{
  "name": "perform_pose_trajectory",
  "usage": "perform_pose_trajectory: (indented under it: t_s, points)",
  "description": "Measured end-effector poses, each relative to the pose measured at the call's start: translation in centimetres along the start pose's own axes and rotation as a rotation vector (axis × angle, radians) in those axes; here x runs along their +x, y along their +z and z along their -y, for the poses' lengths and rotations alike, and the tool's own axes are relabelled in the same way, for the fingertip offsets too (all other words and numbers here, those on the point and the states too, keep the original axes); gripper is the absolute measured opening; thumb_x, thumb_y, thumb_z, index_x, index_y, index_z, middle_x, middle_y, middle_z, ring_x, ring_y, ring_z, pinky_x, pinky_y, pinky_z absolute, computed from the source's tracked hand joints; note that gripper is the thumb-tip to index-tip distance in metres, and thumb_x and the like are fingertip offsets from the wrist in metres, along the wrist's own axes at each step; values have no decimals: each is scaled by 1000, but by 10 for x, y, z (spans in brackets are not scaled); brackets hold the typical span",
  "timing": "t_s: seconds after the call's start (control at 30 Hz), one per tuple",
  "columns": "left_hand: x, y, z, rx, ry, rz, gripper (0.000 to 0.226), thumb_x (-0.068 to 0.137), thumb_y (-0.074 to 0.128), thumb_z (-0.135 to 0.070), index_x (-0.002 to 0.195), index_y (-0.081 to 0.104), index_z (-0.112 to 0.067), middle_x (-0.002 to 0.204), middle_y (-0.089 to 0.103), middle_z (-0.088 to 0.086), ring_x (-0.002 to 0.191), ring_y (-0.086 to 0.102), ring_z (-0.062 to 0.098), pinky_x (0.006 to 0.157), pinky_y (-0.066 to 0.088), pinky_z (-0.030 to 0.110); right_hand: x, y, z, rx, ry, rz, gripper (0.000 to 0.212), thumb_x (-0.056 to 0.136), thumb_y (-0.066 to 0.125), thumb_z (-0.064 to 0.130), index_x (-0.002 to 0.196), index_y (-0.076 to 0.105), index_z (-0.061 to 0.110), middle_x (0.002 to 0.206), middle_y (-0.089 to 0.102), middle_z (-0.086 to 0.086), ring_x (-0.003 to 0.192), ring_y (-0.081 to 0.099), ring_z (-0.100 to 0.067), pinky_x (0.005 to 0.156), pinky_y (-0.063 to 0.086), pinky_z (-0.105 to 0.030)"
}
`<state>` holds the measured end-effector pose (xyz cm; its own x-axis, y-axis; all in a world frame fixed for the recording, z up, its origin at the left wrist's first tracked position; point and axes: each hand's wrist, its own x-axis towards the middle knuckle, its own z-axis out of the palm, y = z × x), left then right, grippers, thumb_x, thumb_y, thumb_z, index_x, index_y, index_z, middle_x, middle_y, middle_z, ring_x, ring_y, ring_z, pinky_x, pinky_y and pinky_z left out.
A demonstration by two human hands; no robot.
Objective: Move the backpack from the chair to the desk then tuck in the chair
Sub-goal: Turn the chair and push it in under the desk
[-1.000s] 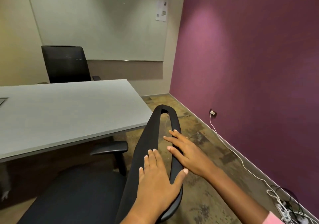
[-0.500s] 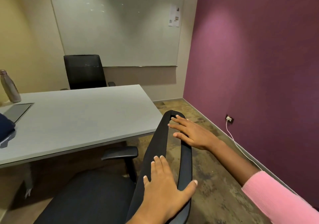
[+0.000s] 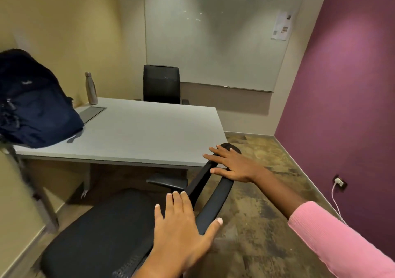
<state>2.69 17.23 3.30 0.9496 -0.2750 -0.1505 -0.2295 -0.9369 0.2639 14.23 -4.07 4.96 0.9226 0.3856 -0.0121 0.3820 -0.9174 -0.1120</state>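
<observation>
Chair point(image 3: 102, 230) at lower frame: your left hand point(image 3: 181, 230) and right hand point(image 3: 233, 165) lie flat and unclenched on its backrest, gripping nothing. Armrest point(image 3: 167, 181) sits near the desk point(image 3: 149, 132) edge; an angled push risks collision. Backpack point(image 3: 32, 104) rests upper left on the desk.

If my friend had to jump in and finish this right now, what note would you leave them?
Left hand: flat and open on the chair backrest, near end.
Right hand: flat and open on the backrest's far end, by the desk corner.
Backpack: already on the desk, at its left end.
Done: bag moved.
Left: the chair seat sits out in front of the desk, so push it in underneath.
</observation>
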Motion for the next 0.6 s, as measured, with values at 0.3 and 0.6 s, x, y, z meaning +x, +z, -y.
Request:
perform_pose_trajectory:
  t_s: [0.3,0.6]
  points:
    - [-8,5,-5,-2,-159,-135,99,74,24,-80,144,3,-13,155,12,6,143,1,21,116,12,41,10,1,-3,82,-129,67,48,89,36,54,133,38,35,148,35,2,141,13,-15,113,16,-45]
    - [-38,-5,31,22,-66,-149,91,73,33,-79,144,9,-27,153,21,-7,138,24,10,106,29,28,-18,12,34,134,-93,-12,73,72,6,71,127,42,40,142,44,6,140,19,-18,112,4,-59]
